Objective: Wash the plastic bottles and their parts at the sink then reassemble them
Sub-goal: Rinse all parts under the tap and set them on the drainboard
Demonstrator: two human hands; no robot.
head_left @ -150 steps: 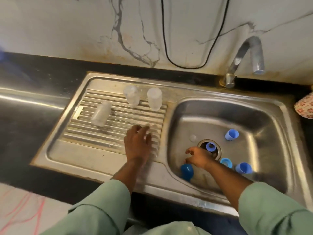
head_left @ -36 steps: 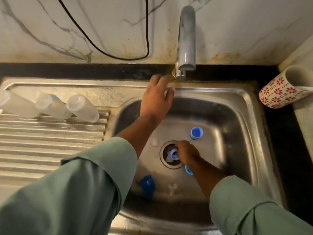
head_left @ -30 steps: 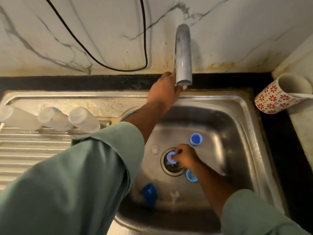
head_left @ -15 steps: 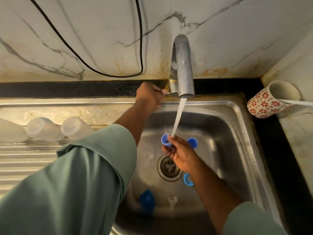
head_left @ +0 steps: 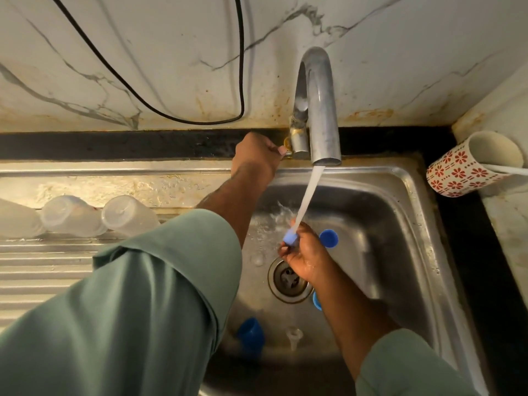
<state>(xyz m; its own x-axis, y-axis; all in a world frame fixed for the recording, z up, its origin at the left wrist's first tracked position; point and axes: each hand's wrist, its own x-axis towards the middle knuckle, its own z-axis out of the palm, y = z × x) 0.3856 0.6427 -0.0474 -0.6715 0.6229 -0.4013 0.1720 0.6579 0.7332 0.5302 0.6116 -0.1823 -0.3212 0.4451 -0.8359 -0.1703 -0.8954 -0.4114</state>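
The right hand (head_left: 304,257) is pinching a small blue cap (head_left: 291,238) between its fingers and holding it over the steel sink (head_left: 400,224), right where the stream of water (head_left: 310,192) from the tap (head_left: 320,110) is falling. The left hand (head_left: 257,157) is reaching to the far edge of the basin, its fingers curling around the small tap handle (head_left: 288,148) at the left of the spout's base. Three clear plastic bottles (head_left: 125,215) are lying on their sides in a row at the far end of the ribbed draining board (head_left: 43,267), to the left of the basin. In the basin, another blue cap (head_left: 328,238) is sitting just right of the right hand, a further blue cap (head_left: 316,300) is peeking out beside the wrist near the drain (head_left: 287,278), a darker blue part (head_left: 251,332) is lying near the front wall, and a small clear nozzle (head_left: 294,334) is resting to its right. A flowered mug (head_left: 468,167) is standing on the dark counter at the far right, and a black cable (head_left: 171,115) is hanging across the marble wall.
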